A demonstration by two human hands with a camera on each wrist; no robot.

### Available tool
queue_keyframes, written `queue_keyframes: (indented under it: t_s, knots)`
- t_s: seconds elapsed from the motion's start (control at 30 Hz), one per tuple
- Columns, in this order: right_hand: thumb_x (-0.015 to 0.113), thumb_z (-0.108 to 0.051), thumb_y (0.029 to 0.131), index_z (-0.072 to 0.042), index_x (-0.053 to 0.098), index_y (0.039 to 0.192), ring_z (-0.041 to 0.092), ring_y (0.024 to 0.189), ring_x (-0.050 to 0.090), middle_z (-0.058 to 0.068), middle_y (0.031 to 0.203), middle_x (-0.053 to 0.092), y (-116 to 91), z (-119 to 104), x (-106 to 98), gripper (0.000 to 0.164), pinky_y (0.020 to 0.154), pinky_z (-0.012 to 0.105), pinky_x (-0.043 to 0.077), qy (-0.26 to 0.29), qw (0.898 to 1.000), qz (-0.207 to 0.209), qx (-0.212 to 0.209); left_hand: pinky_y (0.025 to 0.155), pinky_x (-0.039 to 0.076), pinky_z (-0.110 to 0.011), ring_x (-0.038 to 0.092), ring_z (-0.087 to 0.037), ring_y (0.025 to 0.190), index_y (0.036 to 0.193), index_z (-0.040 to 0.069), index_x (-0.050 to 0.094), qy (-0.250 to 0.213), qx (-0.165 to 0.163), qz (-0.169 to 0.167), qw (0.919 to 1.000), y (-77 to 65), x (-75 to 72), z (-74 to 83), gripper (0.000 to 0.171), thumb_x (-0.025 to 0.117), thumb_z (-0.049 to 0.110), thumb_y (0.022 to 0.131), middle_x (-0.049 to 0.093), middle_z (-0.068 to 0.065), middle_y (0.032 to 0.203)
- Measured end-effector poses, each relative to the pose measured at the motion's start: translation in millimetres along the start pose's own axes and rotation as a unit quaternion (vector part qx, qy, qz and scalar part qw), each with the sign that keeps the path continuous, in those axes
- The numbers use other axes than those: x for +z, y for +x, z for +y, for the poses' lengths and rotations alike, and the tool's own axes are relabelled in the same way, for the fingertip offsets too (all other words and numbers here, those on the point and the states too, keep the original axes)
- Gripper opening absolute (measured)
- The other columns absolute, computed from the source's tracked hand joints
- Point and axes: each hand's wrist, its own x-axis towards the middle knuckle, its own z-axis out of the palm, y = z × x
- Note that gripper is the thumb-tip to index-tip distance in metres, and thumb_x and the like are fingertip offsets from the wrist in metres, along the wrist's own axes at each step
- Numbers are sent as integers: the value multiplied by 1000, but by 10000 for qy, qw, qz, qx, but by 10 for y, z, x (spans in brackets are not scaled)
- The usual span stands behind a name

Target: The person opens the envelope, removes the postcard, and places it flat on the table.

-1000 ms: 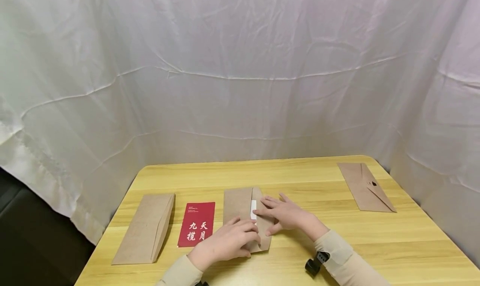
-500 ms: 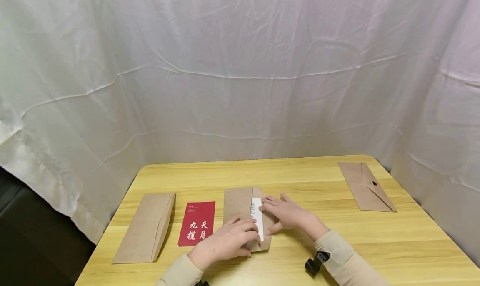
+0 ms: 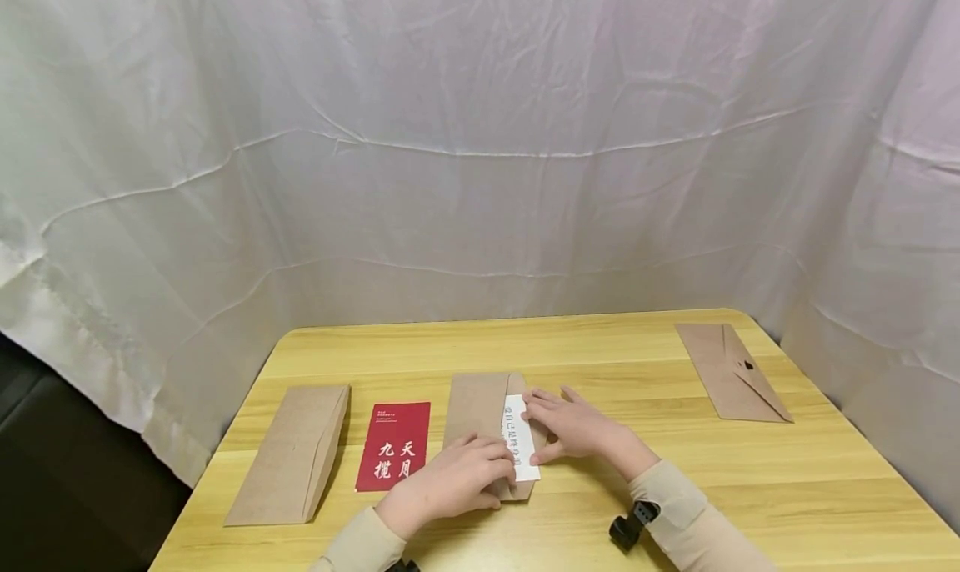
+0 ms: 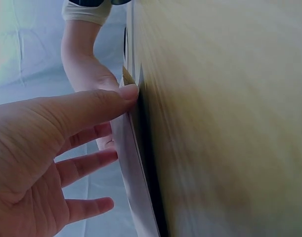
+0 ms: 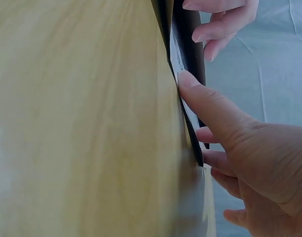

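Observation:
A brown paper envelope (image 3: pixel 472 401) lies flap-side up at the table's middle. A white card (image 3: pixel 518 430) with dark handwriting sticks out of its right-hand opening, the rest hidden inside. My left hand (image 3: pixel 465 476) rests on the envelope's lower part, its thumb at the near edge in the left wrist view. My right hand (image 3: pixel 573 429) is spread at the card's right edge, fingertips toward the far end. In the right wrist view, the right thumb (image 5: pixel 188 81) presses on the card.
A red card (image 3: pixel 393 447) with white characters lies left of the envelope. Farther left is another brown envelope (image 3: pixel 281 464), its flap slightly raised. A third brown envelope (image 3: pixel 731 376) with a small black mark lies at the back right. A pale curtain (image 3: pixel 480 180) surrounds the wooden table (image 3: pixel 600 347).
The white card has slid to the right out of the envelope, showing its writing and lower corner. Both hands have stayed nearly in place; the envelope has shifted slightly.

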Motion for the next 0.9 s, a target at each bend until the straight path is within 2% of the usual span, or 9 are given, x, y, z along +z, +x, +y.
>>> queue_keyframes:
  t_s: [0.2, 0.37, 0.47, 0.73, 0.9]
  knots:
    - [68, -60, 79, -14, 54, 132, 35, 146, 31, 15, 156, 36, 18, 11, -24, 72, 114, 67, 20, -8, 10000, -22, -43, 106, 44, -52, 55, -11, 123, 99, 30, 63, 31, -7, -56, 10000, 76, -9, 22, 24, 74, 41, 81, 65, 13, 119]
    - [70, -58, 78, -12, 54, 132, 36, 147, 29, 14, 156, 36, 15, 7, -30, 73, 115, 67, 19, 91, 9999, -30, -49, 105, 45, -49, 57, -6, 109, 86, 29, 59, 69, 37, -94, 9999, 143, 7, 42, 23, 74, 44, 80, 60, 17, 96]
    - [71, -56, 80, -10, 54, 133, 36, 147, 28, 13, 156, 36, 10, -2, -33, 72, 115, 66, 18, 231, 9997, -43, -37, 104, 46, -49, 57, -5, 103, 82, 29, 56, 62, 42, -117, 9999, 167, 19, 46, 24, 74, 45, 79, 54, 18, 88]
    - [65, -52, 87, -9, 49, 138, 37, 145, 32, 16, 153, 41, -16, -7, -46, 68, 115, 66, 19, 408, 9990, 157, 24, 102, 48, -43, 57, -6, 100, 81, 28, 55, 194, 73, -51, 9998, 228, 13, 69, 26, 73, 47, 79, 53, 16, 87]
    - [61, -53, 90, -19, 46, 145, 37, 145, 32, 12, 153, 42, -62, 28, -15, 66, 113, 68, 22, 142, 9996, 213, -77, 101, 48, -43, 57, -6, 102, 80, 29, 55, 296, 23, -20, 9996, 261, 47, 79, 27, 72, 50, 80, 54, 16, 88]
